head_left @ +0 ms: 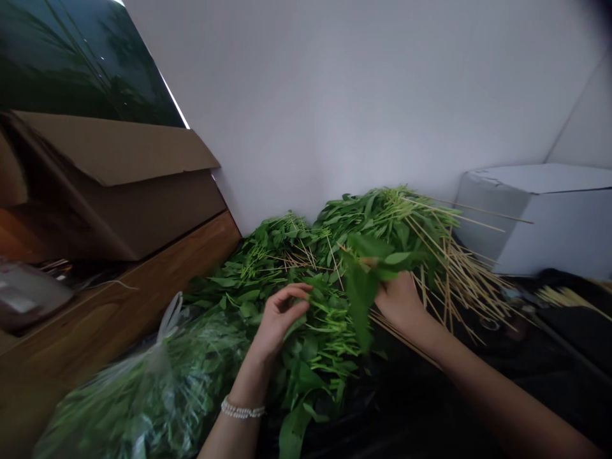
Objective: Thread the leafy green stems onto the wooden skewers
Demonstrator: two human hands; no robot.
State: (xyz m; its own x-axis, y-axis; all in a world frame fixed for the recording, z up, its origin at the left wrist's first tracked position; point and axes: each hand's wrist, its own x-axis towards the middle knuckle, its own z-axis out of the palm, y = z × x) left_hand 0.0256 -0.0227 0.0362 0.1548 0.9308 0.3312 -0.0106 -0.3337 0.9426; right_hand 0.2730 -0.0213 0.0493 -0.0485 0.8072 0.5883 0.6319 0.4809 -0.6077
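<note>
My right hand (404, 301) is closed around a leafy green sprig (361, 287), whose broad leaves spread out in front of the fingers. Thin wooden sticks (406, 344) pass below that hand. Curved over a heap of cut green stems (337, 338), my left hand (282, 312) has its thumb and fingers apart, with nothing visible between them. A bracelet of white beads (243, 408) circles the left wrist. Behind both hands lie more leafy bunches (373, 213), with many sticks (459, 280) fanning out of the pile to the right.
A clear plastic bag (157, 389) full of leaves, knotted at the top, lies at the front left. Beyond it an opened cardboard box (143, 204) rests on a wooden surface (191, 255). On the right stands a white box (564, 217) by the pale wall (344, 95). Black plastic (396, 414) lies beneath.
</note>
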